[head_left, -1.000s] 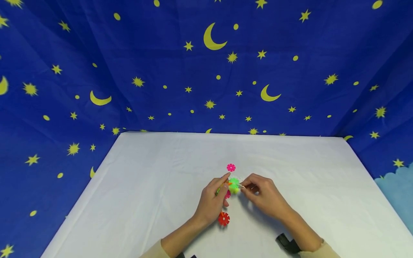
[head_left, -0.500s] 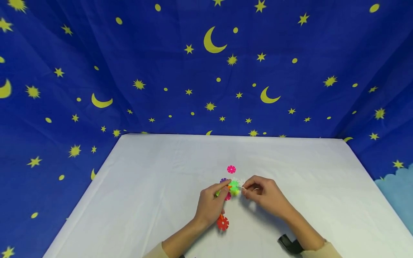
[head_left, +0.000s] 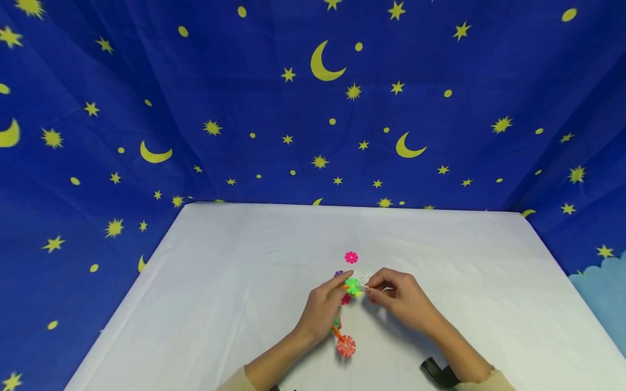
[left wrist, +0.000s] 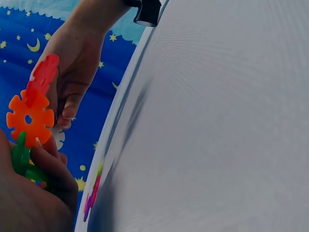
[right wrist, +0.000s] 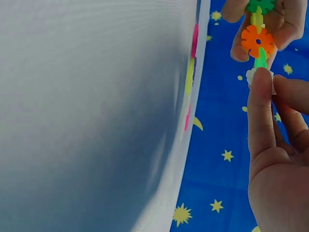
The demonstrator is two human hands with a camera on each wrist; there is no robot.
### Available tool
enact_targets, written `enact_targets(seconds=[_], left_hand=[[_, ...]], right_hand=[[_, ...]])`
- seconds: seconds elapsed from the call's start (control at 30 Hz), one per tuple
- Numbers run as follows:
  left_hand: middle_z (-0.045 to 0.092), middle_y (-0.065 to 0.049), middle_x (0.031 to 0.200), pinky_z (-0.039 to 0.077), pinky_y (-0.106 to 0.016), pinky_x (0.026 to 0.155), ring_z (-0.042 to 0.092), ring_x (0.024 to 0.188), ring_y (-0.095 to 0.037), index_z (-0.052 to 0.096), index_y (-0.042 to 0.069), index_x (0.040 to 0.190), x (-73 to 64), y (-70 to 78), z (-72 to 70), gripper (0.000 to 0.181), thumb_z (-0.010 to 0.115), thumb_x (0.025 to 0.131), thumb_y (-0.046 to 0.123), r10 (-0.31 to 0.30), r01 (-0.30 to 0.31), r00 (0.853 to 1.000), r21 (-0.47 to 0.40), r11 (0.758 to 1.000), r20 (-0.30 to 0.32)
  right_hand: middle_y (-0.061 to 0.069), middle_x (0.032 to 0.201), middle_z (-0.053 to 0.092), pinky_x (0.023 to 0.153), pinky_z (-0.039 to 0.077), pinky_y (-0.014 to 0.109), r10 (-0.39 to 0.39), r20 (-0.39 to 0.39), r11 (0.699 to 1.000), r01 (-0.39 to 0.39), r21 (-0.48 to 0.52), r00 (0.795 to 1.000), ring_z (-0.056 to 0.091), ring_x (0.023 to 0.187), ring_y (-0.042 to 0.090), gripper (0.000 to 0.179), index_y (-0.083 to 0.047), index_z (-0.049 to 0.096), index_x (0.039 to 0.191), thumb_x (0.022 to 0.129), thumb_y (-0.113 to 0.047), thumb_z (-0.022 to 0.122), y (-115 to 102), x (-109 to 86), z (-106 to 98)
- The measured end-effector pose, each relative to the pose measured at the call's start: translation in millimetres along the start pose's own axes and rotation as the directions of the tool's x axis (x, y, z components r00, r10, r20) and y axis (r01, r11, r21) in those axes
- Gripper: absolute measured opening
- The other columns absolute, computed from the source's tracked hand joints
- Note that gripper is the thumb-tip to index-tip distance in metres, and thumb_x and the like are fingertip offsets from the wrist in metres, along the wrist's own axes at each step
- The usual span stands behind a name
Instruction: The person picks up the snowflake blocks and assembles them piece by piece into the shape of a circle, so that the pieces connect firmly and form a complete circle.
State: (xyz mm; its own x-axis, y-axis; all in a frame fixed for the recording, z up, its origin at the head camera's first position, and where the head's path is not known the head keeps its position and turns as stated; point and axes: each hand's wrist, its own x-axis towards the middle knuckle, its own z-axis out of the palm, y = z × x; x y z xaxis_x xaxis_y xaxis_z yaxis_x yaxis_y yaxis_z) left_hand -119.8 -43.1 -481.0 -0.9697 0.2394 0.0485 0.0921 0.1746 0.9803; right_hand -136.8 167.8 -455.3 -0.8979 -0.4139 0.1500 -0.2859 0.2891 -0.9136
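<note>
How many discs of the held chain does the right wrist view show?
5, top to bottom: dark green, yellow, orange, light green, and white in the right hand. Others may be hidden.

Landmark: light-green disc point(head_left: 351, 286). To its left: left hand point(head_left: 320, 310), gripping the disc chain point(left wrist: 40, 118), barred passage. To its right: right hand point(head_left: 400, 296), pinching a white disc point(right wrist: 251, 78), barred passage. Beyond it: one pink disc point(head_left: 351, 260), then free tabletop point(head_left: 274, 233) reached the starry curtain point(head_left: 269, 98). Nearer: red disc point(head_left: 350, 350) obstructed; room lay rightward.
</note>
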Motion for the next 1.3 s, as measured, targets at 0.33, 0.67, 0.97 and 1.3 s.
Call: enact_targets(seconds=[0.33,0.67,0.97,1.3], left_hand=[[0.061,-0.006,0.073,0.043,-0.032,0.035,0.051,0.034,-0.018,0.061,0.019,0.129,1.7,0.4,-2.7,0.032,0.047,0.101,0.026,-0.002,0.001,1.000,-0.021,1.000,-0.017],[0.062,-0.013,0.101,0.044,-0.030,0.034,0.050,0.035,-0.014,0.061,0.012,0.123,-0.1,13.5,-5.2,0.030,0.045,0.098,0.007,-0.013,0.010,1.000,-0.103,0.995,-0.024],[0.060,-0.015,0.100,0.043,-0.028,0.035,0.048,0.035,-0.011,0.061,0.009,0.120,-4.3,26.0,-6.7,0.030,0.044,0.096,0.004,-0.002,-0.001,1.000,-0.124,0.992,-0.023],[0.059,-0.024,0.095,0.045,-0.032,0.036,0.048,0.035,-0.014,0.061,0.010,0.119,-4.6,26.5,-7.4,0.030,0.044,0.096,0.002,-0.020,0.018,1.000,-0.102,0.995,-0.023]], right_hand=[[0.008,0.096,0.066,0.075,0.055,0.028,0.047,0.015,0.993,-0.045,-0.112,0.999,0.064,0.084,0.017,0.016,-0.006,0.066,0.103,0.088,-0.007,0.070,6.4,5.5,-10.6],[0.001,0.100,0.065,0.074,0.052,0.030,0.090,0.040,0.948,-0.073,-0.310,0.995,0.059,0.086,0.014,0.025,-0.006,0.067,0.114,0.089,-0.013,0.069,28.3,23.7,-27.0],[0.001,0.099,0.056,0.070,0.045,0.029,0.050,0.140,0.903,0.015,-0.428,0.989,0.050,0.083,0.017,0.031,-0.010,0.068,0.117,0.087,-0.014,0.072,37.4,22.2,-29.8],[-0.001,0.079,0.053,0.060,0.044,0.028,0.180,0.101,0.907,-0.126,-0.402,0.978,0.050,0.071,0.015,0.024,-0.012,0.060,0.094,0.079,-0.010,0.078,36.0,22.9,-28.6]])
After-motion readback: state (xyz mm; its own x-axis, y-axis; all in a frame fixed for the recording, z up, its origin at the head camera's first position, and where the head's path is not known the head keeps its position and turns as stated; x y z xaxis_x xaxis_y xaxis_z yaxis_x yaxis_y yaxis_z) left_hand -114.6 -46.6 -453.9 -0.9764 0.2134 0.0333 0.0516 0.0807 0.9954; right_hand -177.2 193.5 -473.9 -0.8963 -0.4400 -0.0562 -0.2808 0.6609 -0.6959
